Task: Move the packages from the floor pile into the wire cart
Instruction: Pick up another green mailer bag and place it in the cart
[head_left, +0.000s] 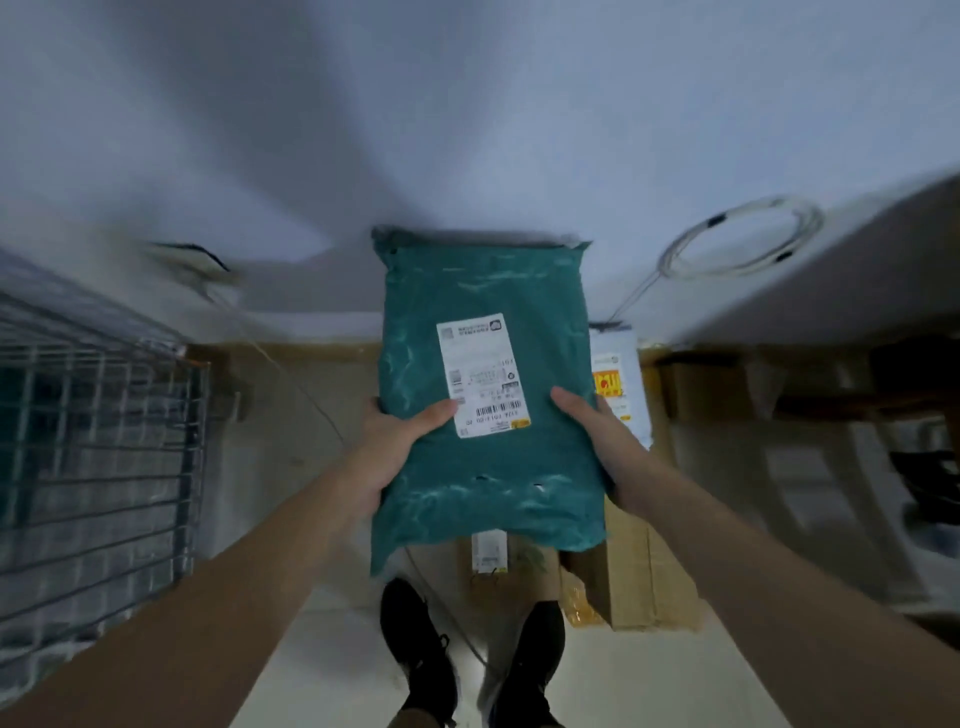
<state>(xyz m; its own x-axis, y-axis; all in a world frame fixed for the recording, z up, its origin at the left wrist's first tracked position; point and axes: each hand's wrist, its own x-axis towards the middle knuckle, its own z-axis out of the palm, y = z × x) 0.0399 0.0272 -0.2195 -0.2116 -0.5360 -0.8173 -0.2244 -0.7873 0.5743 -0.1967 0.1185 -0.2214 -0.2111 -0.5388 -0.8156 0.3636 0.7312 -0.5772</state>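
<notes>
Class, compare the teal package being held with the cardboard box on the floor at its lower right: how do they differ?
The teal package is a soft, wrinkled plastic mailer; the cardboard box is stiff and brown. The left hand and right hand hold the teal package up, while the cardboard box lies on the floor. The teal package shows a white label; none is visible on the box.

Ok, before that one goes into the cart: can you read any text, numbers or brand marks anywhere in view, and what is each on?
White shipping label on the green package: barcode, QR codes and printed lines, upside down and too blurred to read.
White package behind it: yellow patch with red characters, unreadable.
Label on the cardboard box below: barcode only, too small to read.
Nothing legible elsewhere.
</notes>
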